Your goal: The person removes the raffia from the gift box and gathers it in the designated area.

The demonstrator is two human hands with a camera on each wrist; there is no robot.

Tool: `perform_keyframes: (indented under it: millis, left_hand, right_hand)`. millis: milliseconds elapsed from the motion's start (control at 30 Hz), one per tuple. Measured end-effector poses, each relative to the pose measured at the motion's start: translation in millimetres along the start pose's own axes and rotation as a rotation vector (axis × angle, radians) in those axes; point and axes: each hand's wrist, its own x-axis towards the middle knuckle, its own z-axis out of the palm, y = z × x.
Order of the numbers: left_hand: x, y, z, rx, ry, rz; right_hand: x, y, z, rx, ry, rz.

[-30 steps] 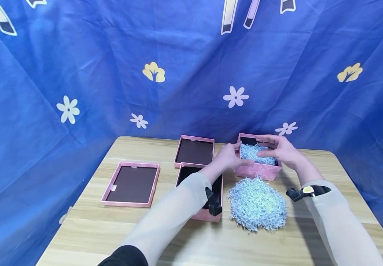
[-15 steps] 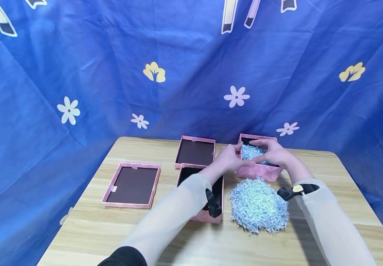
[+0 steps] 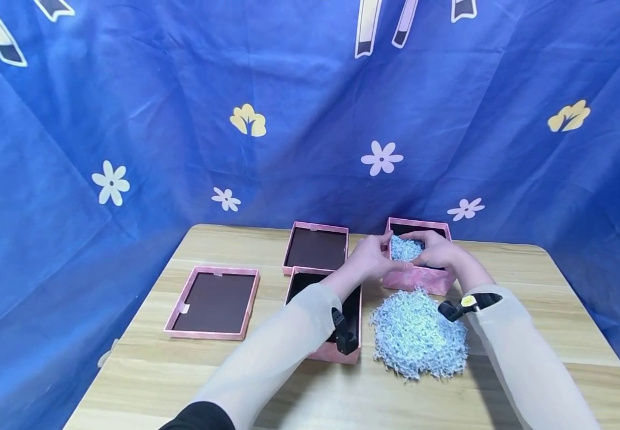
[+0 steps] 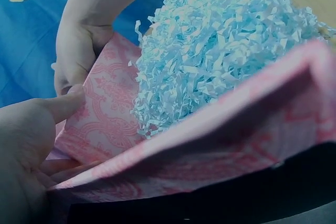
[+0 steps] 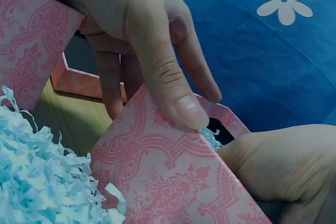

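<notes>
At the back right, a pink patterned box [image 3: 417, 279] holds blue shredded paper [image 3: 404, 249] against its left side. My left hand [image 3: 369, 257] grips the box's near-left corner. The right wrist view shows its thumb on the patterned front wall [image 5: 168, 171], with the other fingers along the side. Inside the box, my right hand [image 3: 439, 251] has its fingers and thumb curved round the shredded paper; the box wall hides its fingertips in both wrist views. A loose pile of the same paper [image 3: 420, 334] lies in front of the box.
A second pink box [image 3: 337, 353], dark inside, stands left of the pile, partly under my left forearm. Two shallow pink lids lie with their dark insides up, one behind that box [image 3: 315, 248] and one farther left [image 3: 213, 301]. A blue curtain [image 3: 310, 119] hangs behind the table.
My right hand has moved left and lower into the box, and its fingers have curled in. The paper inside has shifted left, baring the dark right side. The left hand keeps its hold.
</notes>
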Motion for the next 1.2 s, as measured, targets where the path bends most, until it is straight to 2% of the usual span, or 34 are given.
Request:
perform_keyframes:
  millis: [200,367,500,833,933,1200]
  left_hand:
    - [0.2,0.6,-0.3,-0.001,-0.006,-0.008]
    - [-1.1,2.5,-1.2,0.033,0.021,0.014]
    - [-1.8,3.0,-2.1,0.031,0.023,0.018]
    - [-1.2,2.2,-0.9,0.011,0.015,-0.022]
    - [-0.1,1.6,-0.5,0.028,0.021,-0.012]
    - [1.1,0.0,0.5,0.016,0.020,-0.005]
  right_hand:
    - [3.4,-1.3,2.6,-0.028,0.001,-0.010]
    - [5.1,0.8,4.8,-0.051,0.059,-0.046]
    - [5.3,0.6,4.5,-0.042,0.099,-0.032]
    - [6.3,1.0,4.3,-0.023,0.174,-0.050]
    - [7.0,0.9,5.3,-0.044,0.155,-0.043]
    - [5.6,0.1,5.8,-0.080,0.021,-0.010]
